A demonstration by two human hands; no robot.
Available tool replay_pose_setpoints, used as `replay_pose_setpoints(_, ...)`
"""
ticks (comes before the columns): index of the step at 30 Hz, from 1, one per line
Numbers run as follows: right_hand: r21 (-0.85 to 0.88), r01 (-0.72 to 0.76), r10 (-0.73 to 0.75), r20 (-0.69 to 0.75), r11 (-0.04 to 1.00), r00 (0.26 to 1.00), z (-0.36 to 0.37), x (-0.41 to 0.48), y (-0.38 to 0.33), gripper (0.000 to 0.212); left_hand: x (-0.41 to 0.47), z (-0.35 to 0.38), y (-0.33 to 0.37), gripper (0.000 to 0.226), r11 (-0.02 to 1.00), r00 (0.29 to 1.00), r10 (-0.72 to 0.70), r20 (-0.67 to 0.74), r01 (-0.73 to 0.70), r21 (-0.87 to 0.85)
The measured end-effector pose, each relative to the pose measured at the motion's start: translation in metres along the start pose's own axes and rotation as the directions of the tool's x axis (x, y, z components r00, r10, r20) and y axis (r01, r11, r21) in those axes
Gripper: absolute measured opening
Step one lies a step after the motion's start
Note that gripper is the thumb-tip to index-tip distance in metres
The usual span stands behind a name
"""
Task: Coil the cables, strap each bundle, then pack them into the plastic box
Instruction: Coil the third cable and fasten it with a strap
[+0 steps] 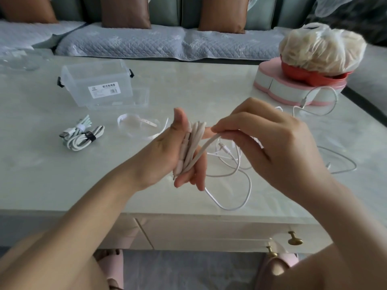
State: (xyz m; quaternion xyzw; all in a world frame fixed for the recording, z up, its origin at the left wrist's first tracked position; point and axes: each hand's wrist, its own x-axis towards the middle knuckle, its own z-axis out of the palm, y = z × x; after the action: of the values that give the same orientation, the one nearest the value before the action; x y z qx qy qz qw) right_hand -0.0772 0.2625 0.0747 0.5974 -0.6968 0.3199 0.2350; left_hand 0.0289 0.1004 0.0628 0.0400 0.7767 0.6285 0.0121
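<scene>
My left hand is up over the table with the thumb standing upright. The four fingers are kept together and almost straight, pointing down and to the right. The white cable is wound round those fingers in several loops, lying close side by side just next to my thumb. One strand leaves the bottom of the loops and climbs to my right hand. There my thumb and fingertips are pinched on it, with the other fingers curled in above. The rest of the cable hangs below my hands and lies slack on the table in wide curves that reach nearly to the front edge. Other thin white leads cross it there, and I cannot tell which curve belongs to which.

The plastic box stands open at the far left of the table, clear-walled, with black latches and a paper label on its front. Nearer to me on that side lie two finished bundles, touching each other: one bundle wrapped in a white strap, the other bundle in a black one. The loose straps lie between the box and my left hand.

Far right stands a pink heart-shaped box carrying a red bowl and a filled plastic bag. A braided cable loops in front of it
</scene>
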Motion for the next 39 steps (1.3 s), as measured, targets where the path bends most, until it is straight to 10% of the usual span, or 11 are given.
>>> replay_pose_setpoints(5,0.02,-0.014,0.014,0.008,1.0,1.0,0.0,-0.001,0.001,0.018,0.002,0.001,-0.002,0.089,0.999,0.996,-0.026,0.084,0.029,-0.04)
replay_pose_setpoints(14,0.087,-0.056,0.056,-0.005,0.995,0.998,0.0,0.0,0.012,0.014,-0.002,0.005,0.004,0.017,0.997,0.995,0.036,0.09,-0.041,0.06)
replay_pose_setpoints(27,0.18,-0.23,0.227,0.039,0.956,0.973,0.022,0.002,0.007,0.027,-0.01,-0.008,-0.001,0.053,0.918,0.948,0.149,0.28,-0.027,-0.395)
replay_pose_setpoints(39,0.472,-0.429,0.303,0.32,0.771,0.898,0.032,0.014,-0.012,0.032,-0.001,-0.015,-0.003,0.05,0.547,0.859,0.375,0.35,0.099,-0.831)
